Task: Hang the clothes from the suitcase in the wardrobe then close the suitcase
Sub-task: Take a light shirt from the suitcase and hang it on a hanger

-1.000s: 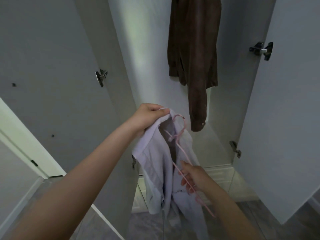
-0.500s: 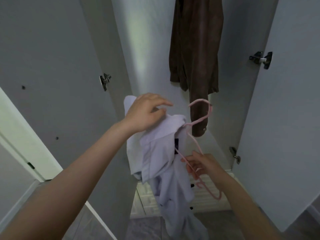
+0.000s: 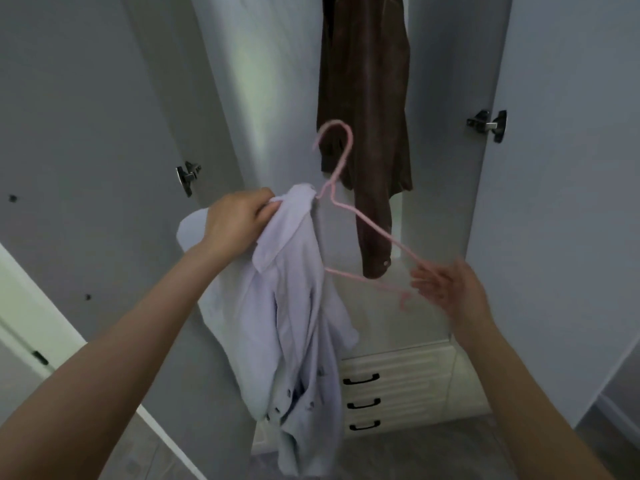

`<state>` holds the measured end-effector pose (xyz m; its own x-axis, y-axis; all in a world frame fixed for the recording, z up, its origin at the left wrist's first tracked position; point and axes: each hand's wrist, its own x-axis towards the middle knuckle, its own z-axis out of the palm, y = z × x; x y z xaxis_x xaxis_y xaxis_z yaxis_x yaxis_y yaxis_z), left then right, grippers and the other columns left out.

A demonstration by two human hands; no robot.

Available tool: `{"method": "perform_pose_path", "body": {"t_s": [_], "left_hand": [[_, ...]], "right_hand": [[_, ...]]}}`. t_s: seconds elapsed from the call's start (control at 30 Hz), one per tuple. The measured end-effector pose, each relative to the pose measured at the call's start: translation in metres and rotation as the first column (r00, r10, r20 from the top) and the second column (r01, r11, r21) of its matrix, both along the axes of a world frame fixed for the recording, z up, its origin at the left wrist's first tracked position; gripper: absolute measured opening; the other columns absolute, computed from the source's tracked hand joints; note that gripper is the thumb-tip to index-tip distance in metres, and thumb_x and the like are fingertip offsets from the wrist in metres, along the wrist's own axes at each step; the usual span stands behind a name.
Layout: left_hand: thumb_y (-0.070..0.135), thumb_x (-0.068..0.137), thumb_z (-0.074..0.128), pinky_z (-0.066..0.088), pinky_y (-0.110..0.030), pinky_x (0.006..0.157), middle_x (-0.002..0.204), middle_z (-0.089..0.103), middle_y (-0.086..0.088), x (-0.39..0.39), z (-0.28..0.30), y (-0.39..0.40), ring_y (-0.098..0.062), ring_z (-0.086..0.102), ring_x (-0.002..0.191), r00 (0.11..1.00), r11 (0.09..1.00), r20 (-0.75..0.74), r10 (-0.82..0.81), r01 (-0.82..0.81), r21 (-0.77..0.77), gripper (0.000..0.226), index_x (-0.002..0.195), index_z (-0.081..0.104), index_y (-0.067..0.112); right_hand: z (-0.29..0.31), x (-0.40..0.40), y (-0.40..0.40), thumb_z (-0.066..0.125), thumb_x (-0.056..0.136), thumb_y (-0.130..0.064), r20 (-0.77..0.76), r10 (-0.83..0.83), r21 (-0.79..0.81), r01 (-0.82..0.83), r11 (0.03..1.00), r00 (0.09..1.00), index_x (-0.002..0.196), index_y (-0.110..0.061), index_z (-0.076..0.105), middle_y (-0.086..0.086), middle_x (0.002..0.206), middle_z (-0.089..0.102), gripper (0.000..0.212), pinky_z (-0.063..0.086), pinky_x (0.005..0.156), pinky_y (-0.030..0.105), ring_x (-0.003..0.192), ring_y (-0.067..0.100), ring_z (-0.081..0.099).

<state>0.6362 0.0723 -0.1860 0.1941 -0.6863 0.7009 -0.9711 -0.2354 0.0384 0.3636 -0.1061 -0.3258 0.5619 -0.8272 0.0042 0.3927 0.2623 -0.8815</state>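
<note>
Soft lilac shirt collar gripped by L hand; thin pink wire hanger touched by blurred R hand, fingers loosely spread.

Pale grey walls, grey tiled floor, and a cream unit of 3 black-handled drawers.

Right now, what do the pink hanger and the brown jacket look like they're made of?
Hanger: thin and pink with a slightly fuzzy outline, probably coated or wrapped wire; blur leaves it open. Jacket: matte brown with a soft mottled nap, looks like suede or a faux version.
</note>
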Motion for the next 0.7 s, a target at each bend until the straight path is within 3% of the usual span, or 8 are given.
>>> {"method": "perform_pose_path", "body": {"t_s": [0.1, 0.17, 0.3, 0.43, 0.5, 0.57, 0.63, 0.7], "left_hand": [[0.043, 0.088, 0.038, 0.019, -0.029, 0.048, 0.050, 0.036, 0.009, 0.005, 0.011, 0.004, -0.023, 0.041, 0.055, 0.994, 0.996, -0.097, 0.041, -0.048, -0.074, 0.038, 0.055, 0.028, 0.029], [0.042, 0.088, 0.038, 0.019, -0.030, 0.047, 0.048, 0.034, 0.010, 0.000, 0.018, 0.002, -0.024, 0.039, 0.054, 0.991, 0.993, -0.132, 0.024, -0.039, -0.112, 0.039, 0.054, 0.028, 0.029], [0.039, 0.087, 0.038, 0.023, -0.029, 0.050, 0.049, 0.036, 0.007, -0.014, 0.022, -0.003, -0.021, 0.036, 0.057, 0.978, 0.990, -0.206, -0.032, 0.003, -0.140, 0.036, 0.054, 0.028, 0.029], [0.038, 0.086, 0.038, 0.026, -0.030, 0.058, 0.055, 0.038, 0.004, -0.020, 0.019, -0.006, -0.020, 0.036, 0.061, 0.933, 0.982, -0.338, -0.128, 0.072, -0.173, 0.031, 0.058, 0.034, 0.026], [0.037, 0.087, 0.039, 0.026, -0.030, 0.058, 0.055, 0.039, 0.004, -0.023, 0.018, -0.007, -0.018, 0.035, 0.062, 0.893, 0.972, -0.405, -0.198, 0.125, -0.200, 0.030, 0.059, 0.037, 0.026], [0.035, 0.088, 0.041, 0.027, -0.029, 0.059, 0.056, 0.042, 0.007, -0.025, 0.016, -0.009, -0.014, 0.036, 0.060, 0.858, 0.958, -0.440, -0.265, 0.183, -0.220, 0.029, 0.061, 0.042, 0.025], [0.038, 0.088, 0.042, 0.028, -0.029, 0.058, 0.054, 0.044, 0.011, -0.025, 0.014, -0.008, -0.008, 0.034, 0.057, 0.849, 0.951, -0.441, -0.291, 0.206, -0.230, 0.029, 0.061, 0.044, 0.028], [0.045, 0.086, 0.040, 0.028, -0.028, 0.056, 0.054, 0.043, 0.009, -0.020, 0.011, -0.003, -0.005, 0.033, 0.055, 0.862, 0.952, -0.422, -0.280, 0.192, -0.238, 0.031, 0.060, 0.043, 0.027]], "right_hand": [[-0.035, -0.014, -0.014, 0.029, 0.098, -0.031, -0.091, 0.059, 0.125, -0.048, 0.991, 0.994, 0.111, -0.003, 0.059, 0.010, 0.098, 0.072, 0.042, 0.047, 0.080, 0.033, 0.081, 0.021, 0.070], [-0.050, -0.006, -0.008, 0.036, 0.098, -0.022, -0.191, 0.104, 0.066, -0.093, 0.994, 0.976, 0.118, -0.003, 0.057, 0.011, 0.114, 0.066, 0.034, 0.047, 0.082, 0.033, 0.093, 0.021, 0.066], [-0.039, 0.031, 0.021, 0.054, 0.092, -0.015, -0.280, 0.152, -0.106, -0.188, 0.976, 0.948, 0.113, -0.017, 0.061, 0.005, 0.120, 0.065, 0.022, 0.048, 0.086, 0.031, 0.103, 0.018, 0.063], [-0.017, 0.057, 0.033, 0.063, 0.085, -0.006, -0.338, 0.090, -0.289, -0.194, 0.937, 0.937, 0.138, -0.025, 0.040, -0.013, 0.133, 0.042, 0.061, 0.035, 0.098, 0.028, 0.123, 0.007, 0.039], [-0.014, 0.066, 0.033, 0.063, 0.085, -0.007, -0.402, 0.118, -0.329, -0.264, 0.907, 0.908, 0.143, -0.027, 0.033, -0.017, 0.131, 0.036, 0.068, 0.034, 0.099, 0.027, 0.123, 0.003, 0.032], [-0.015, 0.071, 0.030, 0.062, 0.087, -0.009, -0.511, 0.127, -0.341, -0.336, 0.878, 0.850, 0.135, -0.020, 0.045, -0.010, 0.126, 0.047, 0.052, 0.042, 0.091, 0.024, 0.114, 0.008, 0.043], [-0.016, 0.071, 0.027, 0.059, 0.090, -0.013, -0.610, 0.073, -0.387, -0.377, 0.841, 0.789, 0.108, -0.009, 0.064, 0.003, 0.104, 0.062, 0.019, 0.047, 0.078, 0.023, 0.095, 0.015, 0.056], [-0.015, 0.064, 0.018, 0.056, 0.092, -0.018, -0.640, 0.012, -0.442, -0.380, 0.812, 0.769, 0.086, -0.007, 0.066, 0.004, 0.084, 0.061, 0.016, 0.044, 0.069, 0.018, 0.079, 0.015, 0.056]]}}
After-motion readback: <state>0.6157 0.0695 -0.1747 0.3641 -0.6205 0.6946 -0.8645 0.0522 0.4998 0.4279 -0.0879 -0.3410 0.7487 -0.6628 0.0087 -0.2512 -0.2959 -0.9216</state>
